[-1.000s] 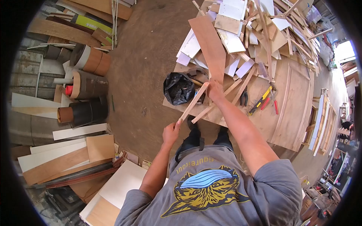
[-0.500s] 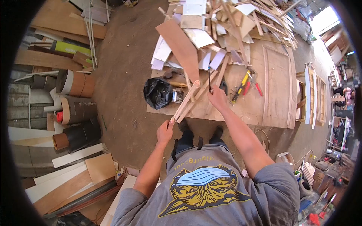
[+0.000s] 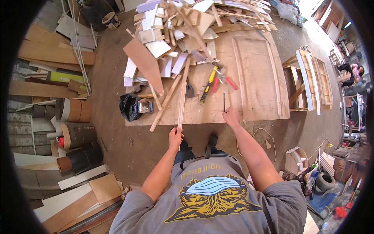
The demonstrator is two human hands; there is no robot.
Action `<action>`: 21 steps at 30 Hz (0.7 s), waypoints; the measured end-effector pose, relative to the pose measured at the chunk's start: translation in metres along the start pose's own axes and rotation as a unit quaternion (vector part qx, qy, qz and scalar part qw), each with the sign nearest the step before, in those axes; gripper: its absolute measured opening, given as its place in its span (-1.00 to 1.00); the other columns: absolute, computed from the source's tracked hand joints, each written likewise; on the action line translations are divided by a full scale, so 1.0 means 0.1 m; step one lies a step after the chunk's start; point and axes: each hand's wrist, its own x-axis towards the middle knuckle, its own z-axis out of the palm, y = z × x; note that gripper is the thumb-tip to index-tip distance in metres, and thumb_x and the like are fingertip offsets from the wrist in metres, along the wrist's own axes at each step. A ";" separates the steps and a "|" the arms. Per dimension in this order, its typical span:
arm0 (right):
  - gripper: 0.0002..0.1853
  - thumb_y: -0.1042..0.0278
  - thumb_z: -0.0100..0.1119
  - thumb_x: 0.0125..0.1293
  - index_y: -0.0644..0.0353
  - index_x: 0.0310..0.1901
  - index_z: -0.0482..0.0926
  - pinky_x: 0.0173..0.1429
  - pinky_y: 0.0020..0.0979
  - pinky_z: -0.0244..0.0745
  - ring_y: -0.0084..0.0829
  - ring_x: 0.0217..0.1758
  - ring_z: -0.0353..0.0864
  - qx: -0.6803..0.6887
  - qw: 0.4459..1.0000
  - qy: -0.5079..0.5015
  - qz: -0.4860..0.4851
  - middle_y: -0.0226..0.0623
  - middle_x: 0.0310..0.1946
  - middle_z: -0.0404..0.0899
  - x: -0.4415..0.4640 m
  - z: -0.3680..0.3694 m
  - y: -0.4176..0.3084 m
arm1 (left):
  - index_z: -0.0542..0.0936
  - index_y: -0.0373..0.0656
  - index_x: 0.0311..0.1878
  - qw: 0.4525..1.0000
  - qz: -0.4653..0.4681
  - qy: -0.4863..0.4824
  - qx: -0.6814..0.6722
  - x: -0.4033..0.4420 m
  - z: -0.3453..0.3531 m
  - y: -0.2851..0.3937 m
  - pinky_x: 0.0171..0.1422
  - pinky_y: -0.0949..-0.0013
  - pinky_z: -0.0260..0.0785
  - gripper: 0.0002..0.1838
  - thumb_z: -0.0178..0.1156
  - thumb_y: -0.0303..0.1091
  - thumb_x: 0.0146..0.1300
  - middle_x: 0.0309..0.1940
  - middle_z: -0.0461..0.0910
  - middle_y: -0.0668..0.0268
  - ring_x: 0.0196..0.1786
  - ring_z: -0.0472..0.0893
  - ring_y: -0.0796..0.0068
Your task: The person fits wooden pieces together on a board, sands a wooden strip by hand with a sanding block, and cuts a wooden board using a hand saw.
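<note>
My left hand (image 3: 176, 138) is closed around the near end of a narrow wooden strip (image 3: 181, 105), which extends forward over the table edge. Closed on a thin dark rod-like tool (image 3: 224, 101), my right hand (image 3: 232, 116) is at the table's front edge; the tool points away from me and its exact kind is unclear. Another wooden strip (image 3: 165, 107) lies slanted to the left. Between and beyond my hands are dark-handled pliers (image 3: 189, 89), a hammer with a yellow and black handle (image 3: 209, 84) and red-handled pincers (image 3: 230, 82).
The wooden worktable (image 3: 259, 109) bears a heap of wood offcuts (image 3: 191, 23) at the back. A black plastic bag (image 3: 129, 107) sits at its left corner. Rolls of sheet material (image 3: 80, 134) stand left on the floor; a wooden frame (image 3: 311, 82) stands right.
My view has shifted right. My right hand has moved right with the dark tool, away from the strips. The strip in my left hand has swung to point more straight ahead.
</note>
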 end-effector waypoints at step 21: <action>-0.57 -0.02 0.32 0.48 0.30 -0.05 0.68 -0.29 -0.45 0.57 -0.59 -0.39 0.62 0.391 0.919 -0.042 -0.037 -0.30 -0.42 0.69 0.54 -0.86 -0.40 | 0.61 -0.22 -0.10 0.988 0.044 -0.143 0.023 0.25 1.50 0.94 -0.40 0.48 0.34 -0.59 0.16 0.01 0.60 -0.46 0.53 0.41 -0.49 0.45 0.67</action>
